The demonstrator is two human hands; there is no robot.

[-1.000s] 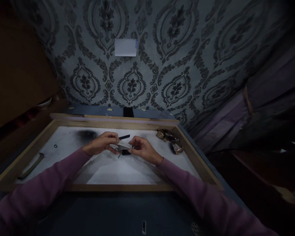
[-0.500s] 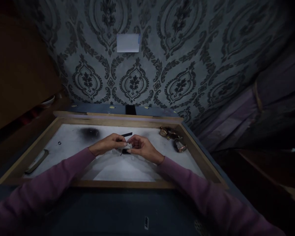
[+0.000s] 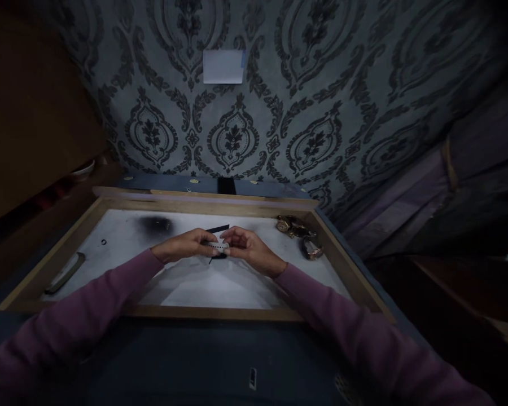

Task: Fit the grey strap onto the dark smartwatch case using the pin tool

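Over the middle of a shallow wooden tray lined in white (image 3: 237,313), my two hands meet at a small white strap with a row of dark holes (image 3: 217,245). My left hand (image 3: 190,243) pinches its left end between thumb and fingers. At the right end, the thumb and fingertips of my right hand (image 3: 249,248) close on it. A flat black strip (image 3: 218,229) shows just behind the hands. Beneath the strap is a dark piece (image 3: 218,256), partly hidden, too unclear to name.
Gold-coloured wristwatches (image 3: 284,224) and another watch (image 3: 311,248) lie in the tray's right back corner. At left are a curved olive strap (image 3: 68,273), a small dark ring (image 3: 104,242) and a patch of black powder-like specks (image 3: 156,225). A patterned wall (image 3: 232,135) rises behind.
The white strap has turned, so its row of holes now faces me more level. My right fingers have shifted slightly on it. The whole view has moved a little.
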